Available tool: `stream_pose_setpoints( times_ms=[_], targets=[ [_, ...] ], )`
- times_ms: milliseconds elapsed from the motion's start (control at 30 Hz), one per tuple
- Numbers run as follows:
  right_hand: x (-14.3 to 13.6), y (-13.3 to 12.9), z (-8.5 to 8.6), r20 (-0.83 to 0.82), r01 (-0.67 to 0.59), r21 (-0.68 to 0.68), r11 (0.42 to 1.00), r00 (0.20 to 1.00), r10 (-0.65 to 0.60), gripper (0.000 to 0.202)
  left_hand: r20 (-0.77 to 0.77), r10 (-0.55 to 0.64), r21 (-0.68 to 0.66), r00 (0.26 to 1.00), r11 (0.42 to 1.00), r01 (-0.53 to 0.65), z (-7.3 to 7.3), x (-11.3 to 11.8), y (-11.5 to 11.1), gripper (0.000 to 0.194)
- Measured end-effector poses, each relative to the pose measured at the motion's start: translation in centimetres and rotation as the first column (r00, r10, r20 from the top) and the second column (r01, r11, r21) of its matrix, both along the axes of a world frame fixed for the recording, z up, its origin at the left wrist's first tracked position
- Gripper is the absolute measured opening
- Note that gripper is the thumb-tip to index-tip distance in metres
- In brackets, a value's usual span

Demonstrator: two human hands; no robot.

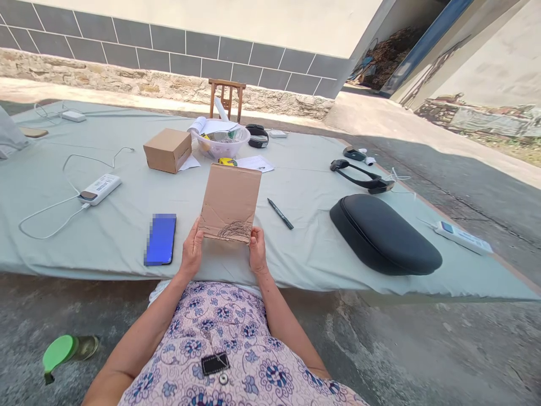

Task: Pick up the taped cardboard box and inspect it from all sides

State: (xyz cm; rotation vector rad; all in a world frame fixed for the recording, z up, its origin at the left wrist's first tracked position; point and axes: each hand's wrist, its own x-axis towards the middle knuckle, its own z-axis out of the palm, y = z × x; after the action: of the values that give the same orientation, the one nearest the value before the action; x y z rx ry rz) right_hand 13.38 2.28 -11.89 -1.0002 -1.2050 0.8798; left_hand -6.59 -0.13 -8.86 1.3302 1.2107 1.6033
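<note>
A flat piece of brown cardboard (230, 197) is held up in front of me, tilted, with dark scribbled lines along its lower right part. My left hand (193, 248) grips its lower left edge, thumb on the front. At the lower right corner, my right hand (257, 250) pinches it the same way. The fingers behind the cardboard are hidden. A dark marker pen (280, 213) lies on the cloth to the right of the cardboard. To the left of my left hand lies a phone (161, 239) with a blue screen.
On the cloth-covered table (296, 259) stand a cardboard box (168, 150), a filled plastic basket (224, 145) and a yellow tape measure (227, 162). A black case (384, 234), a headset (361, 177) and power banks (100, 189) with cables lie around. A green-lidded jar (67, 351) is on the ground.
</note>
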Motion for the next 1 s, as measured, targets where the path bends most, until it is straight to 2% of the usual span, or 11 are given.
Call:
stream_pose_setpoints(
  times_ms=[167, 267, 400, 500, 567, 633, 733, 800, 867, 1000],
  targets=[
    [-0.1, -0.1, 0.3, -0.083, -0.115, -0.007, 0.993, 0.990, 0.114, 0.080, -0.051, -0.008, 0.026, 0.999, 1.000, 0.010, 1.0, 0.1, -0.5, 0.065],
    [-0.1, 0.0, 0.3, -0.092, -0.146, -0.005, 0.989, 0.985, 0.145, 0.084, -0.137, 0.000, 0.080, 0.991, 0.997, 0.011, 1.4, 0.0, -0.8, 0.059],
    [0.0, 0.1, 0.1, -0.135, -0.168, 0.017, 0.986, 0.976, 0.169, 0.079, -0.239, -0.021, 0.168, 0.971, 0.984, 0.063, 2.1, -0.2, -1.0, 0.055],
    [-0.1, 0.1, -0.1, -0.232, -0.239, 0.056, 0.969, 0.941, 0.246, 0.078, -0.248, -0.045, 0.191, 0.968, 0.977, 0.094, 2.5, -0.3, -0.9, 0.053],
    [-0.2, 0.1, -0.3, -0.267, -0.271, 0.080, 0.959, 0.921, 0.283, 0.082, -0.194, -0.055, 0.144, 0.979, 0.986, 0.084, 2.4, -0.2, -0.6, 0.060],
    [-0.3, 0.1, -0.3, -0.275, -0.270, 0.086, 0.959, 0.919, 0.283, 0.086, -0.083, -0.095, 0.064, 0.992, 0.993, 0.101, 2.1, 0.0, -0.2, 0.078],
    [-0.6, 0.0, -0.1, -0.257, -0.251, 0.074, 0.965, 0.930, 0.262, 0.089, 0.084, -0.217, -0.007, 0.973, 0.976, 0.218, 1.6, 0.5, 0.5, 0.106],
    [-0.7, 0.0, 0.3, -0.227, -0.241, 0.068, 0.968, 0.941, 0.250, 0.089, 0.143, -0.269, -0.016, 0.952, 0.961, 0.274, 1.5, 0.9, 0.8, 0.119],
    [-0.8, -0.1, 0.7, -0.197, -0.243, 0.064, 0.968, 0.948, 0.251, 0.088, 0.179, -0.255, -0.012, 0.950, 0.965, 0.261, 1.5, 1.1, 1.0, 0.121],
    [-0.9, -0.3, 1.1, -0.173, -0.263, 0.038, 0.964, 0.948, 0.266, 0.085, 0.202, -0.172, -0.011, 0.964, 0.984, 0.178, 1.2, 0.7, 1.2, 0.107]
  ],
)
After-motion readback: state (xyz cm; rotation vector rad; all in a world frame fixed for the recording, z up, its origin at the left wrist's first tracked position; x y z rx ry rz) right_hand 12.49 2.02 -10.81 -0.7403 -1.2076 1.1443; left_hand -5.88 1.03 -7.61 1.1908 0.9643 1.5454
